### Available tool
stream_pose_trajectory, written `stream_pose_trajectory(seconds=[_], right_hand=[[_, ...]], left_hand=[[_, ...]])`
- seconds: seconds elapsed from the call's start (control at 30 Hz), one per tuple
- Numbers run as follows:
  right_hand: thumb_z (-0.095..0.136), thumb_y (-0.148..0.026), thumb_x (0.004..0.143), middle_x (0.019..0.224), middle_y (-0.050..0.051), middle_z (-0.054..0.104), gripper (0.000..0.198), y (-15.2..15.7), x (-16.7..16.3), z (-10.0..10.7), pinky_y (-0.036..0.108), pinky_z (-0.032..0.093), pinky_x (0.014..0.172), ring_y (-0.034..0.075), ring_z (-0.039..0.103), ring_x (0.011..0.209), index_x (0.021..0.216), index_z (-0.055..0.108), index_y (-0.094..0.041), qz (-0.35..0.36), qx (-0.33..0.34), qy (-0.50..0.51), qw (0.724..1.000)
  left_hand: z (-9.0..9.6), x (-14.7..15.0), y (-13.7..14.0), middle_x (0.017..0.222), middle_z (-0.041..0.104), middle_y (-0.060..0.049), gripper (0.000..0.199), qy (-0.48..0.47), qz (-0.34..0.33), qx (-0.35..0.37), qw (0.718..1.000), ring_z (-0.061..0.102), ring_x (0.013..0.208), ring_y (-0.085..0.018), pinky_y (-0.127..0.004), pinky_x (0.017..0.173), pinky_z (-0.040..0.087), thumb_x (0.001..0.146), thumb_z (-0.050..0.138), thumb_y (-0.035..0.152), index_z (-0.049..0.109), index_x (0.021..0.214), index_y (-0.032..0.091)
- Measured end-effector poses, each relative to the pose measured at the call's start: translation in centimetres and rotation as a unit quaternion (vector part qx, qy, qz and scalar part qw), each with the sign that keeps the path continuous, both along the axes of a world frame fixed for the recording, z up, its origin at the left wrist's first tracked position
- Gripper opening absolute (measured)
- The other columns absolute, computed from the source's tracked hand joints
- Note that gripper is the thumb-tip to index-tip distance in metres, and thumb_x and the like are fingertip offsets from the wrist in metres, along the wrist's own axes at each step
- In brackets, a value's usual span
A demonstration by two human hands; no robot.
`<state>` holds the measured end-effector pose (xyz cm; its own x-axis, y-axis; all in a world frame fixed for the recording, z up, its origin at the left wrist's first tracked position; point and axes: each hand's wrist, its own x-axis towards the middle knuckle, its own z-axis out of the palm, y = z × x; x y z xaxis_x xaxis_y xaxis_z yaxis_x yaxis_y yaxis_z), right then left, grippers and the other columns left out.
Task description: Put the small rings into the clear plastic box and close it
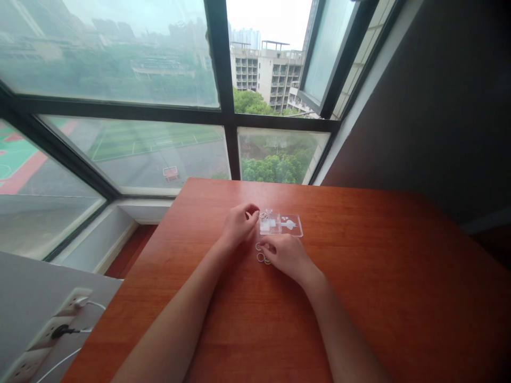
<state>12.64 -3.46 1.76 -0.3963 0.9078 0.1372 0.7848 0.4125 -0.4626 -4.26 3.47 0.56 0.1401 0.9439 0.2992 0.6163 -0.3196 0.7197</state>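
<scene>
Two hands rest on your reddish-brown wooden table [359,276]: left hand [239,223] pinches small metal rings [264,216] beside the clear plastic tray [284,225]; right hand [285,254], fingers curled, touches loose rings [260,257].

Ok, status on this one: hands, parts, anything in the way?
Left hand pinched at small rings by clear plate. Right hand resting on loose rings. Table around them bare.
</scene>
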Motion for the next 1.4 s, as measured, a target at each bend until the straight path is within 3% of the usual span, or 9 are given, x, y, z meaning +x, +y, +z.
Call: stream_pose_trajectory(seconds=[0.23,0.6,0.9,1.13,1.4], right_hand=[[0.053,-0.027,0.087,0.078,0.001,0.072,0.018,-0.3,-0.9,-0.3,0.024,0.032,0.056,0.016,0.064,0.072,0.079,0.069,-0.025,0.003,0.004,-0.097,0.995],[0.055,-0.028,0.085,0.079,0.004,0.072,0.014,-0.2,-1.1,-0.5,0.025,0.034,0.056,0.018,0.064,0.068,0.081,0.068,-0.024,-0.028,-0.009,-0.112,0.993],[0.058,-0.023,0.078,0.069,-0.002,0.069,0.012,0.4,-0.2,-0.6,0.024,0.033,0.057,0.014,0.06,0.064,0.083,0.069,-0.026,-0.071,-0.003,0.011,0.997],[0.058,-0.026,0.079,0.058,-0.004,0.06,0.01,1.0,0.9,-0.6,0.022,0.034,0.057,0.011,0.053,0.055,0.078,0.068,-0.024,-0.148,0.08,0.082,0.982],[0.055,-0.029,0.082,0.059,-0.002,0.061,0.014,1.1,1.2,-0.8,0.022,0.032,0.056,0.012,0.052,0.054,0.08,0.068,-0.023,-0.186,0.14,0.07,0.97]], left_hand=[[0.2,0.1,-0.1,0.082,0.07,-0.003,0.018,-0.016,-0.008,-0.008,1.0,0.058,0.064,-0.012,-0.022,0.059,0.043,0.081,0.055,0.028,0.069,0.086,0.017],[0.5,0.3,-0.3,0.079,0.069,-0.003,0.018,-0.009,-0.029,-0.011,0.999,0.057,0.062,-0.012,-0.021,0.058,0.042,0.081,0.054,0.026,0.069,0.085,0.016],[0.9,0.6,-0.5,0.076,0.068,-0.002,0.018,-0.031,-0.047,-0.022,0.998,0.056,0.06,-0.011,-0.021,0.058,0.042,0.081,0.055,0.026,0.068,0.084,0.016],[1.1,1.2,-0.7,0.071,0.065,-0.003,0.023,-0.079,-0.102,-0.065,0.99,0.053,0.059,-0.011,-0.02,0.054,0.04,0.082,0.056,0.033,0.068,0.083,0.013],[1.9,1.7,-1.2,0.068,0.061,-0.002,0.03,-0.118,-0.179,-0.141,0.967,0.048,0.059,-0.01,-0.02,0.053,0.036,0.081,0.058,0.038,0.069,0.083,0.011]])
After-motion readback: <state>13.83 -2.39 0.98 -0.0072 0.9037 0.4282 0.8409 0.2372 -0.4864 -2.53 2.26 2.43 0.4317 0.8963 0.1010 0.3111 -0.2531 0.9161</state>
